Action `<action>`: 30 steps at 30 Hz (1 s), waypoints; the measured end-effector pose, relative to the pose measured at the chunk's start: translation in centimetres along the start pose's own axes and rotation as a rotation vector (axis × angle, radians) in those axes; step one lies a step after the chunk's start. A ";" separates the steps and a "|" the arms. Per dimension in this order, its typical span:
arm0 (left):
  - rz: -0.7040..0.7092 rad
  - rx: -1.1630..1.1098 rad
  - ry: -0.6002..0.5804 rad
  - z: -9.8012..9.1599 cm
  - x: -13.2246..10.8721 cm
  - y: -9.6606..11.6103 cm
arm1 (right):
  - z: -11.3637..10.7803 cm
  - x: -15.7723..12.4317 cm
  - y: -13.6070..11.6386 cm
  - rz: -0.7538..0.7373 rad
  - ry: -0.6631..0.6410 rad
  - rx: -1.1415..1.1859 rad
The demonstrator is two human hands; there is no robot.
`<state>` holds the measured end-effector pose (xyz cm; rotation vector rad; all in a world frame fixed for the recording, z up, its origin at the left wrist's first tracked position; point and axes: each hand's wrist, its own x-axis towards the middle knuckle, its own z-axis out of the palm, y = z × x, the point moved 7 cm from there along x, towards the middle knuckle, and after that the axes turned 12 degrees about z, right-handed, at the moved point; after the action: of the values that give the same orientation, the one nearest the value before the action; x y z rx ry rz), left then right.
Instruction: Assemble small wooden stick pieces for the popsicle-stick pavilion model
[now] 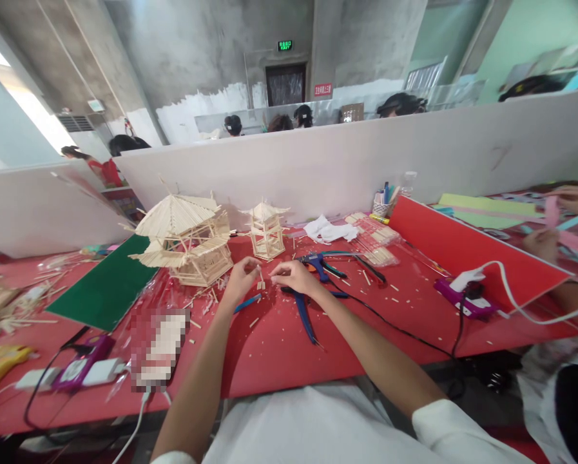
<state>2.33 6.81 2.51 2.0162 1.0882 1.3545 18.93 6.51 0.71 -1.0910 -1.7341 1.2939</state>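
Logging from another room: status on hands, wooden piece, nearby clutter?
Left hand, right hand close together, grips unclear. Small wooden piece between them. Blue glue gun, blue-handled pliers beside right hand.

I've got room between the arms [198, 380], over the bench [264, 357]; big stick pavilion [185, 222] blocks left, smaller tower [265, 236] ahead, pliers [305, 317] right.
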 end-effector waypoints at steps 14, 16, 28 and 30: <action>0.010 0.205 -0.093 0.5 -0.2 -1.3 | 1.9 -0.7 -0.8 -0.058 0.013 -0.472; 0.014 0.212 -0.100 0.5 -0.2 -1.3 | 2.2 -0.8 -0.7 -0.060 0.014 -0.529; 0.025 0.228 -0.093 0.6 -0.2 -1.1 | 3.1 -0.6 -0.2 -0.127 0.014 -0.778; 0.028 0.225 -0.093 0.6 -0.2 -1.2 | 3.1 -0.5 -0.2 -0.136 0.013 -0.780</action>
<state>2.42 7.34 1.27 2.2377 1.2206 1.1826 16.32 4.87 0.08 -1.3444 -2.3291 0.5048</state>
